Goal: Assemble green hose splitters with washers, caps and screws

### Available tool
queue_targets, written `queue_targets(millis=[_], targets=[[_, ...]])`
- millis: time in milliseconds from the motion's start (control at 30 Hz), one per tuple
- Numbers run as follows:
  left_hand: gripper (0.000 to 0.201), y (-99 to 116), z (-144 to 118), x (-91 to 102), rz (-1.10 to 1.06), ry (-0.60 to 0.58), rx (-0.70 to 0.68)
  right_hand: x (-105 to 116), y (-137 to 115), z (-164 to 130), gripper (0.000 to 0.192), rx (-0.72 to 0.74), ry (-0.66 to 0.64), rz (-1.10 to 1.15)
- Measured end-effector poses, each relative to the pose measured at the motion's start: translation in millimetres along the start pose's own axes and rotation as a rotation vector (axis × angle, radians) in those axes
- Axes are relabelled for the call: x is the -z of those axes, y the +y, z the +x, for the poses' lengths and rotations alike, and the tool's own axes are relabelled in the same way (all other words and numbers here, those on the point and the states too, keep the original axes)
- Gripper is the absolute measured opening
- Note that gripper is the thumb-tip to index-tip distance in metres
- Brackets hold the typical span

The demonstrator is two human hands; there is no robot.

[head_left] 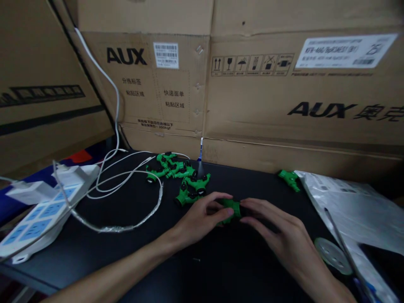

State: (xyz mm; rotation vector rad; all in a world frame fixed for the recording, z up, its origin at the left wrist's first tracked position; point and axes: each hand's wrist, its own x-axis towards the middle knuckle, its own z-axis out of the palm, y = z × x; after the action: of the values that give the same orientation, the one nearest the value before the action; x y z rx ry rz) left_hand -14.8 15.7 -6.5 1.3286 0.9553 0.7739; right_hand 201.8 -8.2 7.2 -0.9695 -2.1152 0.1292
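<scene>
Head view: both hands are pinched onto 1 green fitting [232,209] mid-table, left hand [202,216] wrapped over its near end, right hand [277,235] closing on the dark end from the other side. I'd say keeping the piece low over the black tabletop [132,252] and turning with fingertips only is the way to go, so nothing slips. Room is decent in front, tighter behind: the pile of green fittings [181,179] sits just beyond the knuckles, white cables [126,176] loop left, and a silver bag [350,206] and round disc [333,254] crowd the right.
</scene>
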Motion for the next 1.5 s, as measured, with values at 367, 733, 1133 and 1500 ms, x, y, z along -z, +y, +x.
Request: queue_targets(millis=[367, 733, 1133, 1500], targets=[[0.049, 0.4, 3.7, 6.7, 0.001, -0.007, 0.014, 1.9, 6.8, -4.3, 0.026, 0.054, -0.063, -0.095], [0.068, 2.8, 2.2, 4.8, -0.054, 0.040, 0.088, 5.9, -1.2, -0.3, 0.039, -0.105, -0.093, -0.122], [0.084, 3.4, 3.6, 4.4, -0.048, 0.062, 0.113, 3.6, 4.0, -3.7, 0.038, -0.096, -0.100, -0.094], [0.082, 3.7, 2.7, 2.4, -0.044, 0.039, 0.127, -0.2, 5.6, -10.0, 0.028, -0.112, -0.109, -0.085]])
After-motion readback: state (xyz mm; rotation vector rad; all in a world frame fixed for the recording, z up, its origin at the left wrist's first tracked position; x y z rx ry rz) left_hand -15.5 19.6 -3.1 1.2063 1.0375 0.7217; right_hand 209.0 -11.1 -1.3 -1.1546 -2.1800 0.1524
